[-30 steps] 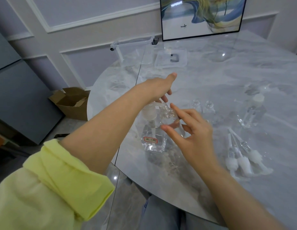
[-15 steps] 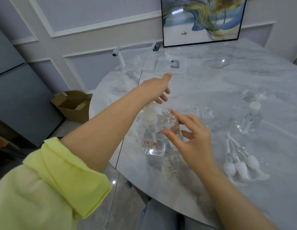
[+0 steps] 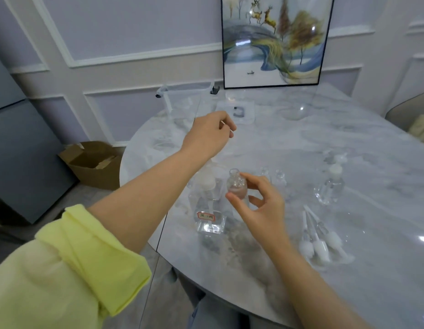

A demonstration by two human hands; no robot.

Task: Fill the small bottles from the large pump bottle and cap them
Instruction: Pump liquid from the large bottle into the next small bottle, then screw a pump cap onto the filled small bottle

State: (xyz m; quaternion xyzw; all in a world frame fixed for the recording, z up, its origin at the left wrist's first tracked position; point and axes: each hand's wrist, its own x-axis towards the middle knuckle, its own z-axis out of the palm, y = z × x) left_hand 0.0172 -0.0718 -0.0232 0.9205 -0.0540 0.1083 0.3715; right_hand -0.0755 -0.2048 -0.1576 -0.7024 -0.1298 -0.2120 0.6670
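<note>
My right hand [image 3: 258, 207] pinches a small clear uncapped bottle [image 3: 237, 184] upright, just right of the large pump bottle [image 3: 209, 205], which has a white pump head and a red label. My left hand [image 3: 208, 136] is raised beyond the pump bottle, fingers curled, pinching a thin white stick [image 3: 227, 127]. Two more open small bottles [image 3: 272, 175] stand behind my right hand. A capped small bottle [image 3: 330, 186] stands to the right. Three white pump caps [image 3: 318, 241] lie on the table in front of it.
The marble table [image 3: 348, 143] carries a clear plastic box [image 3: 187, 98] and a clear bowl [image 3: 294, 110] at the back, below a framed picture [image 3: 272, 41]. A cardboard box [image 3: 94, 162] sits on the floor to the left. A chair [image 3: 410, 115] stands at the right edge.
My left hand moved away from the pump head toward the back of the table and curled its fingers; it now pinches a thin white stick. My right hand kept its hold on the small bottle.
</note>
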